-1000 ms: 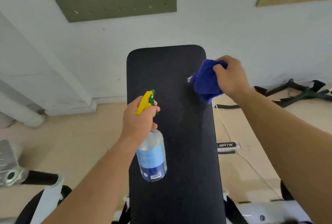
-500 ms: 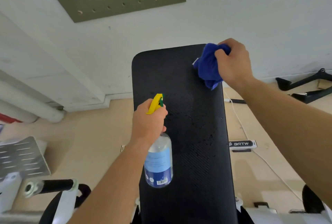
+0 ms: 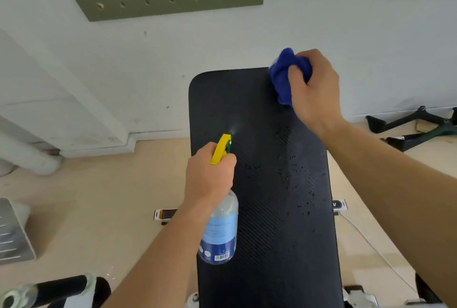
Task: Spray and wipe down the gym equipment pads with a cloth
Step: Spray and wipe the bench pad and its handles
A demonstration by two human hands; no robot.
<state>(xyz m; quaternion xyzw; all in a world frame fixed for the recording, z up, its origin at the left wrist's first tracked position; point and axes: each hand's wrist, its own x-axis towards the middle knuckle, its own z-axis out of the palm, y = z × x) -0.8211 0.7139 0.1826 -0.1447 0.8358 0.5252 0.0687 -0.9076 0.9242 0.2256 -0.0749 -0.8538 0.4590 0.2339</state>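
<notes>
- Right hand [image 3: 315, 87] with cloth [image 3: 284, 77] now at pad's [image 3: 267, 208] far right corner; a second ago it sat lower along the right edge.
- Fine mist now at sprayer nozzle [image 3: 231, 135], none earlier.
- More droplets on the pad's right half.

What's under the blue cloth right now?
The blue cloth sits on the black pad's far right corner, bunched in the right hand. The corner surface beneath it is covered.
</notes>
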